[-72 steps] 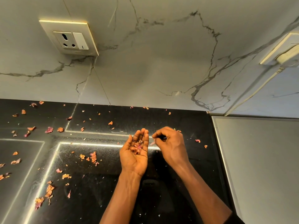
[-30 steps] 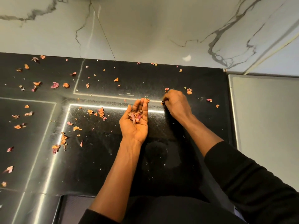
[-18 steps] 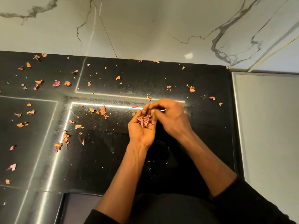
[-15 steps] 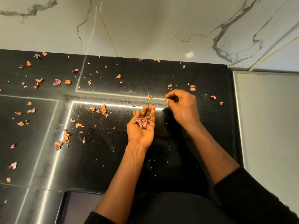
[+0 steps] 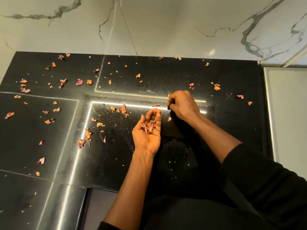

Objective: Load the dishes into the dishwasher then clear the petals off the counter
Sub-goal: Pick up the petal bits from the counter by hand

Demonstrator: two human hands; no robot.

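Your spread left hand [image 5: 147, 138] carries few petals [image 5: 149, 127], your curled right hand [image 5: 182, 105] hides its pinch, and most litter the desk [image 5: 166, 77].

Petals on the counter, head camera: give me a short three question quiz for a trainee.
1. True or false: the left hand lies palm down on the counter.
2. Most loose petals lie: A left of the hands, B right of them, C evenly on both sides.
3. Which hand reaches to the counter with curled fingers?
Key: 1 false, it is palm up, cupping petals. 2 A. 3 right hand.
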